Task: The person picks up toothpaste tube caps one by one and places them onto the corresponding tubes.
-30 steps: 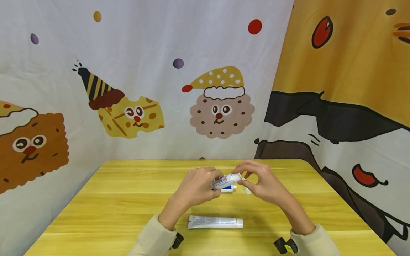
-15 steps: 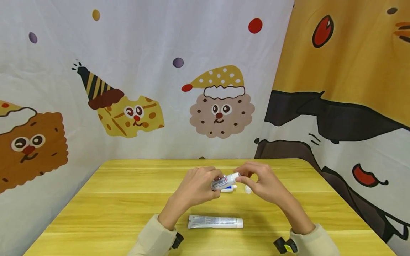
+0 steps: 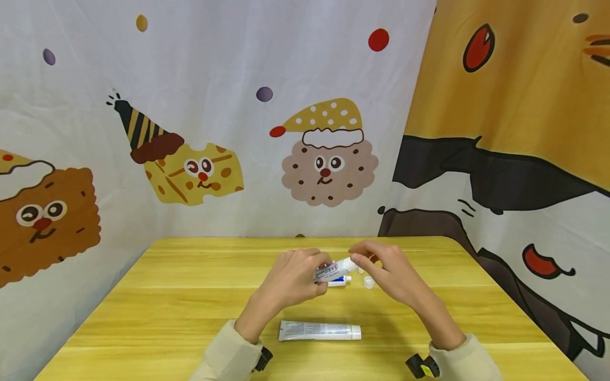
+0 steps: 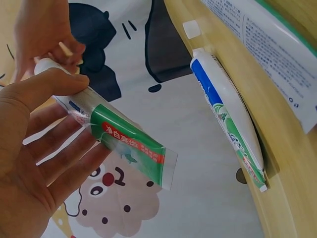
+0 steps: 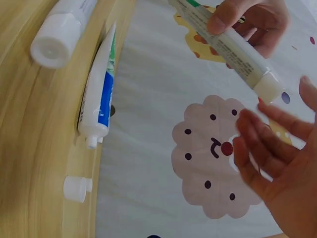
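Observation:
My left hand (image 3: 297, 272) grips a toothpaste tube (image 4: 131, 144) in white, green and red, raised above the table and tilted, its white cap (image 5: 269, 88) pointing right. At that cap is my right hand (image 3: 388, 270). In the right wrist view its fingers (image 5: 252, 134) are spread and a little blurred beside the cap, with the thumb standing apart. Behind the held tube, a blue, white and green toothpaste tube (image 5: 101, 99) lies on the table with its nozzle bare. A loose white cap (image 3: 368, 282) stands to the right of that nozzle.
A third toothpaste tube (image 3: 319, 330), with a white cap on, lies nearer to me on the wooden table (image 3: 190, 307). Beyond the table's far edge hangs a cartoon-printed curtain (image 3: 257, 159).
My right thumb has moved up and left toward the held tube's cap, and more of the loose cap shows. The left hand keeps its hold, hardly moving.

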Demonstrator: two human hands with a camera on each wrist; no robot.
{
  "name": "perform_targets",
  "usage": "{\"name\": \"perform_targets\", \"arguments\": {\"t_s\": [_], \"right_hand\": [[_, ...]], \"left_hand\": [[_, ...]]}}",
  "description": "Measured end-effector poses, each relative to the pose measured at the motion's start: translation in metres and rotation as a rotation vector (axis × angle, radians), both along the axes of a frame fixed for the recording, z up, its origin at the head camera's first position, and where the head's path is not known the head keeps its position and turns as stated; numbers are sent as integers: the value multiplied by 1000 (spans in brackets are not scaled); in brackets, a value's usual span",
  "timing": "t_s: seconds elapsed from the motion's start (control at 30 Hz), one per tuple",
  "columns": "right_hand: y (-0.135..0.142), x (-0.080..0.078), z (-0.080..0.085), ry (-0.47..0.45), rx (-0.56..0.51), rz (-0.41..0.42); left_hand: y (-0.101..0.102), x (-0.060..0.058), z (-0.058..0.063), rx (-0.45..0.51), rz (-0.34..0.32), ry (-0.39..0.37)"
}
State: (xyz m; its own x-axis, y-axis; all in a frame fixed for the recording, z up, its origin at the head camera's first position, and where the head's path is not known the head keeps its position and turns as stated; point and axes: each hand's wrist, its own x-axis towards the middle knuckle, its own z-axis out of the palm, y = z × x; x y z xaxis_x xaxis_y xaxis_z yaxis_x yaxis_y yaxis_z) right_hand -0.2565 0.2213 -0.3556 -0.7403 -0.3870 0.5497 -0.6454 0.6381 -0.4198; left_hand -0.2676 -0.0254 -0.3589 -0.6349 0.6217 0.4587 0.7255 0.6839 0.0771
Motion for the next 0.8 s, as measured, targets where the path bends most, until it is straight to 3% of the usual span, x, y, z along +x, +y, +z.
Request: {"name": "perform_targets", "arguments": {"t_s": [0.3, 0.6, 0.8], "right_hand": [[-1, 1, 2, 82, 11, 127], [-1, 0, 1, 73, 19, 128], [-2, -1, 1, 128, 36, 105]], "left_hand": [[-1, 0, 0, -12, 2, 10], [-1, 0, 1, -13, 2, -2], [-1, -1, 1, -12, 4, -15]]}}
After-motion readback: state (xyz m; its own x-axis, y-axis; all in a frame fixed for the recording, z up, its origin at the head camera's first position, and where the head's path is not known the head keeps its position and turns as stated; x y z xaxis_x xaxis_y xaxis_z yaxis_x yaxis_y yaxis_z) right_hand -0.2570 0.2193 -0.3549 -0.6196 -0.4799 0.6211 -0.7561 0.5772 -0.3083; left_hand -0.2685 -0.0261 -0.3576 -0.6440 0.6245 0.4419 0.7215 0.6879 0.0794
